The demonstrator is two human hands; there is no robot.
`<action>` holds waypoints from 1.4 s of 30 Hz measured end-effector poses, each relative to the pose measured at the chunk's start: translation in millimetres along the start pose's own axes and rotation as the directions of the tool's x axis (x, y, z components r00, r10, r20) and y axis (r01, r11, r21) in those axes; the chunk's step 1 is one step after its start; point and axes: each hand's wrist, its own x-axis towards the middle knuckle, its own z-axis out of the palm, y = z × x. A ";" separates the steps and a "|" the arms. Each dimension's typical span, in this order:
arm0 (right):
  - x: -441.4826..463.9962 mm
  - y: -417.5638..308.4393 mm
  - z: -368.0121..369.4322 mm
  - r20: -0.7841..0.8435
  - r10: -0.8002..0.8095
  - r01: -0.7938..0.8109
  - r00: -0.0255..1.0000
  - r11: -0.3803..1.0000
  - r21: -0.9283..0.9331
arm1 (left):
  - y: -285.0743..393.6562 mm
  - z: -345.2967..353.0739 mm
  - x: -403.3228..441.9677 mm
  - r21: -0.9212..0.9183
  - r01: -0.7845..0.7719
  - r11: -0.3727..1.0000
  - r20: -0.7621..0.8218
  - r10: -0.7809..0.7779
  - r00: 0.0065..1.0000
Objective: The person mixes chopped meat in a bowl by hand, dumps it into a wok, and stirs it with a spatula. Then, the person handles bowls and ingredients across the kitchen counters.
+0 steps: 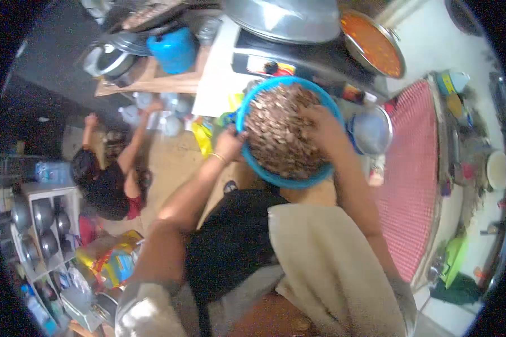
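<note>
A round blue basin (243,115) full of small brown pieces (281,126) is in front of my body. My left hand (229,144) grips the basin's left rim, a thin bracelet on the wrist. On the right side of the basin, my right hand (323,130) is down among the brown pieces, its fingers partly hidden and blurred, so I cannot make out whether it holds any.
Behind the basin are a stove with a large metal lid (287,19) and a pan of orange-red food (373,45). A red-checked cloth (407,180) lies at right. Another person (104,185) is at left, near a shelf (45,224) of metal pots.
</note>
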 end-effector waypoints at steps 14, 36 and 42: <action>-29.1 -35.6 -10.1 -0.393 0.305 -0.290 0.867 0.952 0.100 | 41.0 -29.5 0.4 -0.013 0.142 0.990 0.147 -0.139 0.979; -103.1 129.4 69.9 -0.410 0.616 -0.517 0.673 0.788 0.335 | 100.5 -43.3 80.2 0.064 0.128 0.990 0.156 -0.136 0.978; -110.7 54.3 -16.2 -0.232 0.897 -0.534 0.377 0.415 0.736 | 148.3 -74.7 100.7 -0.044 -0.089 0.995 0.215 0.096 0.972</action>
